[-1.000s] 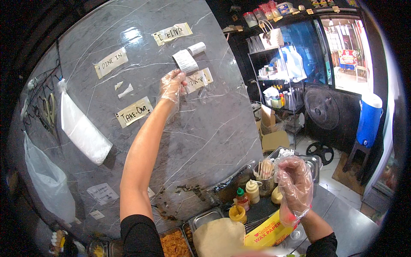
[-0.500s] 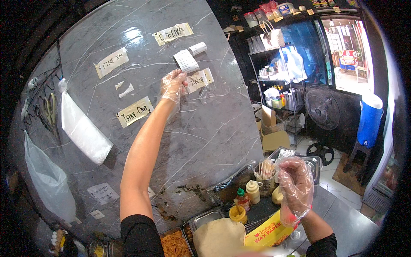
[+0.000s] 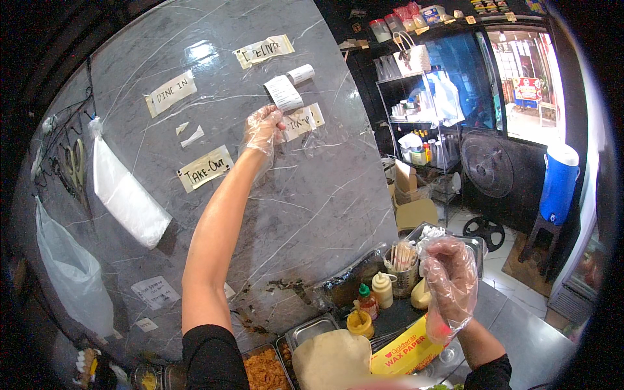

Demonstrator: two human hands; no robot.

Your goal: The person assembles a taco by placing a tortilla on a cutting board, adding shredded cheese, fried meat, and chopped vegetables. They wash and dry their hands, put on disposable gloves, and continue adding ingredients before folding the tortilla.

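Note:
Up on the grey marbled wall panel (image 3: 305, 195), my left hand (image 3: 263, 128), in a clear plastic glove, pinches the lower edge of a white printed receipt (image 3: 283, 92). The receipt's top end curls over. Just beneath it is a taped paper label (image 3: 303, 123), partly covered by my fingers. My right hand (image 3: 450, 286), gloved the same way, is raised over the counter at the lower right. Its fingers curl in toward the palm, and nothing shows in them. Near it are a tin of wooden sticks (image 3: 402, 263) and a yellow wax paper box (image 3: 406, 350).
More handwritten labels (image 3: 205, 169) and a roll of white plastic bags (image 3: 127, 188) are on the panel. Sauce bottles (image 3: 383, 290), a round flatbread (image 3: 333, 359) and a tray of orange-brown filling (image 3: 265, 369) line the counter. A fan (image 3: 487, 164) and a blue water jug (image 3: 560, 185) stand beyond.
My view has shifted very slightly. Both hands keep their places, the left still pinching the receipt.

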